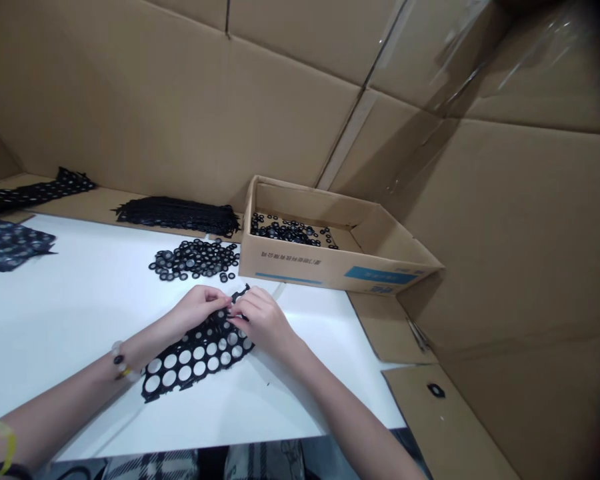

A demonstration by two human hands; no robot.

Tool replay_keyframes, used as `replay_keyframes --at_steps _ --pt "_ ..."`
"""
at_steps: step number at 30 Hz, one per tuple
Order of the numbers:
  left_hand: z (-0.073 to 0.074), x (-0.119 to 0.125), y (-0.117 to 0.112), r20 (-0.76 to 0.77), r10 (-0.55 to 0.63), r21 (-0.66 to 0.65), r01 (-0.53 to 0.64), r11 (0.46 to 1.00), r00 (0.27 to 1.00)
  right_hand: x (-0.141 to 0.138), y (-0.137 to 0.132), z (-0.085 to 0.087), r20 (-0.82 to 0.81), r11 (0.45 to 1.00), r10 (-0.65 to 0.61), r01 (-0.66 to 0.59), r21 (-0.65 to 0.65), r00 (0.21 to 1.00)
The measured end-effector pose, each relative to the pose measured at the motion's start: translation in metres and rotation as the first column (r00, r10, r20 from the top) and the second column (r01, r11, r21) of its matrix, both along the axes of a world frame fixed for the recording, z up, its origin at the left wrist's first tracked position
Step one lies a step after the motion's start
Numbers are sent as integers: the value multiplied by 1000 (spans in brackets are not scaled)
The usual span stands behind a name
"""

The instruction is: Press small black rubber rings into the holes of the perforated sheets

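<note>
Left hand [197,310] and right hand [263,323] pinch a black, seemingly rubber sheet [192,351] punched with round holes.

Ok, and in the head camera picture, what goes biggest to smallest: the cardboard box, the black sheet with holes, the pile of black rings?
1. The cardboard box
2. Too close to rank: the black sheet with holes and the pile of black rings look alike, and the sheet is nearer the camera.
</note>
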State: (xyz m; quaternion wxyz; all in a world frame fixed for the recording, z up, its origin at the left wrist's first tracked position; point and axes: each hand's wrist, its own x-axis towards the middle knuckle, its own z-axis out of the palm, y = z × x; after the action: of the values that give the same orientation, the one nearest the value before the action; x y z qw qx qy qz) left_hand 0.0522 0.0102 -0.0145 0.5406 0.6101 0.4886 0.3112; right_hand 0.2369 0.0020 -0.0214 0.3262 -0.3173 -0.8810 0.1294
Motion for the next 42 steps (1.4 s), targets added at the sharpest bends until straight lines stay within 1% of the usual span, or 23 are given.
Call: replay_keyframes --at_steps 3,6,8,10,12,14,15,16,18,19,20,21,22,24,25,27,29,30,32,34,37,39,42 --pt "-2 -2 3 -29 -41 37 42 998 999 3 2 1 -18 999 29 -29 -15 999" --pt "0 -5 6 -80 -159 73 165 984 984 5 4 2 -57 999 -2 -1 -50 998" --pt "0 -7 8 -105 -220 83 229 970 970 7 4 3 -54 999 7 -10 -53 999" --pt "-4 -7 10 -111 -216 86 226 970 970 8 4 4 -56 997 31 -34 -63 998" --pt "-10 -6 11 -103 -168 93 177 980 980 7 3 6 -88 994 22 -31 -105 996" --pt "-16 -6 13 -109 -118 106 130 986 987 6 3 7 -198 978 -65 23 -209 978" --pt "-18 -6 13 -120 -94 107 107 988 988 6 4 8 -291 956 -144 57 -287 946" --pt "-20 -6 14 -135 -73 103 88 991 988 8 6 9 -391 925 -236 82 -370 890" --pt "-19 -7 15 -176 -72 76 86 993 982 16 13 11 -540 859 -409 110 -500 736" --pt "-17 -8 15 -199 -99 60 113 992 975 21 18 12 -564 835 -466 128 -535 681" --pt "-15 -10 14 -220 -147 44 160 986 964 27 22 12 -547 819 -498 157 -552 673" --pt "-11 -11 13 -241 -210 30 223 974 948 32 26 12 -488 803 -507 183 -567 711" --pt "-7 -12 12 -261 -280 17 294 956 924 35 29 11 -397 784 -493 197 -589 774" --pt "0 -14 9 -283 -413 -15 427 904 866 37 30 7 -217 739 -409 182 -649 887" --pt "3 -15 7 -285 -462 -32 473 880 840 34 29 4 -189 726 -368 154 -670 911" --pt "6 -15 5 -282 -511 -55 518 853 812 26 24 0 -267 744 -325 72 -664 907" --pt "5 -15 4 -284 -509 -48 518 854 813 16 19 -1 -373 787 -302 9 -616 877" --pt "3 -14 5 -290 -492 -31 506 862 821 13 17 -1 -385 797 -289 -2 -604 876" --pt "-1 -13 7 -301 -426 22 453 891 853 10 14 1 -314 788 -265 17 -615 912" --pt "-3 -12 9 -288 -333 79 369 926 898 11 12 3 -194 769 -222 49 -637 956" --pt "1 -12 11 -225 -247 106 276 955 942 13 12 6 -88 754 -141 50 -655 986" --pt "5 -13 10 -177 -253 60 267 962 951 15 12 8 -98 752 -144 45 -658 985" --pt "11 -15 8 -121 -305 -14 306 952 944 15 12 12 -129 746 -171 43 -665 977"
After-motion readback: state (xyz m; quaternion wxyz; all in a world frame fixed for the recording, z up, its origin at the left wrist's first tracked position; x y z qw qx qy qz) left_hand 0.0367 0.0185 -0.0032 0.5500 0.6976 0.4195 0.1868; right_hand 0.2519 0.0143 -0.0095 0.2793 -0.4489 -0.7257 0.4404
